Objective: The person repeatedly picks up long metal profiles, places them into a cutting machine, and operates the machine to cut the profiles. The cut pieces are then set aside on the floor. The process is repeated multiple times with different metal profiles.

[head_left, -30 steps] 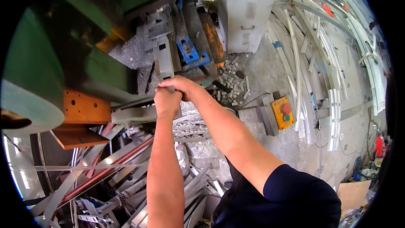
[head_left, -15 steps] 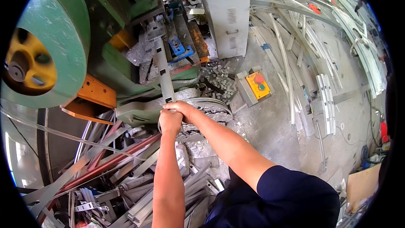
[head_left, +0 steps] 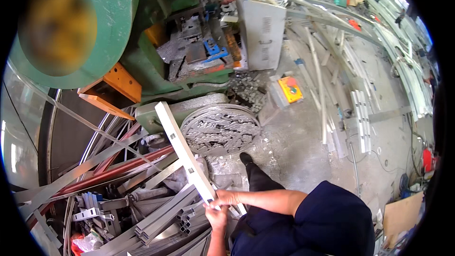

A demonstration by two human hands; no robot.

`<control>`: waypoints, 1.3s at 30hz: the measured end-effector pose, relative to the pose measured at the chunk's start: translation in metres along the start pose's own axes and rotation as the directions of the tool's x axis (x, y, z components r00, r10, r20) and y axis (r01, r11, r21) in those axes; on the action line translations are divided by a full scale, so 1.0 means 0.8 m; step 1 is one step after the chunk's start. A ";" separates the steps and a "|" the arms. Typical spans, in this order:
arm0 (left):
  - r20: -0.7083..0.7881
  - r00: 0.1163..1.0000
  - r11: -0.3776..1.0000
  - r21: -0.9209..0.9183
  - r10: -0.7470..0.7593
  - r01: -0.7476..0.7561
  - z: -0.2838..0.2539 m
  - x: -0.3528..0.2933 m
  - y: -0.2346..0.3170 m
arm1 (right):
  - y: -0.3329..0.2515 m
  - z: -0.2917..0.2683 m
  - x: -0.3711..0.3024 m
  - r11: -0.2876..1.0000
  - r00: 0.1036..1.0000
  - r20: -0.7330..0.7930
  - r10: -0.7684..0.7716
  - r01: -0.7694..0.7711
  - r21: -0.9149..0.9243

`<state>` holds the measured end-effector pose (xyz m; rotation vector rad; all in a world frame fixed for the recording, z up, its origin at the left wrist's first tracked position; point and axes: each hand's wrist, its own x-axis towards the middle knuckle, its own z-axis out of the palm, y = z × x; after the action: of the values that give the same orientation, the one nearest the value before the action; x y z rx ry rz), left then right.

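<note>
A silvery square metal tube (head_left: 179, 143) with rectangular holes along one face slants from upper left down toward me. Its lower end is gripped by my left hand (head_left: 216, 215). Just above it, my right hand (head_left: 227, 198) is closed round the same end, close against the left. The tube's far end hangs in the air in front of a round scrap-filled drum (head_left: 220, 130), clear of the green press (head_left: 151, 83). On the press bed (head_left: 195, 52) sit a die block and a blue bracket (head_left: 214, 51).
At the left turns the press's large flywheel (head_left: 116, 23), its yellow hub blurred; an orange metal bracket (head_left: 113, 90) juts below. Metal lengths (head_left: 163, 218) pile up at lower left. To the right stand a grey cabinet (head_left: 263, 33) and a yellow button box (head_left: 290, 90). Long profiles (head_left: 361, 121) lie on the floor.
Both hands have drawn the tube back from the press bed toward me, bringing its far end out over the drum's left side. The view has shifted, and the flywheel hub is now blurred.
</note>
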<state>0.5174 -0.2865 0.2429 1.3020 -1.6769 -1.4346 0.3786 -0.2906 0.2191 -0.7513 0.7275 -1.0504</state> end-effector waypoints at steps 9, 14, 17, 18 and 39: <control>0.714 0.696 0.993 -0.118 0.073 0.017 0.179 -0.036 0.088 | -0.175 -0.039 -0.232 0.911 0.620 -0.726 -0.299 0.411 -0.024; 0.865 0.499 0.966 0.078 0.058 -0.246 0.265 -0.081 0.046 | -0.112 -0.160 -0.451 0.890 -0.092 -0.886 -0.454 -0.010 -0.455; 0.816 0.539 0.823 0.444 -0.208 -0.354 0.255 -0.079 -0.033 | -0.087 -0.207 -0.602 0.915 -0.341 -0.866 -0.367 -0.301 -0.269; 0.797 0.511 0.715 0.558 -0.322 -0.421 0.247 -0.075 -0.064 | -0.067 -0.237 -0.651 0.898 -0.412 -0.832 -0.371 -0.388 -0.208; 0.373 0.431 0.564 0.641 -0.821 0.520 0.640 -0.168 0.052 | 0.059 -0.793 -1.050 0.586 -0.466 -0.818 -0.337 -0.784 0.205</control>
<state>0.1024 0.0370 0.1708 2.1236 -2.0916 -2.3059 -0.3876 0.3884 -0.0307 0.2897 3.0307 -0.3881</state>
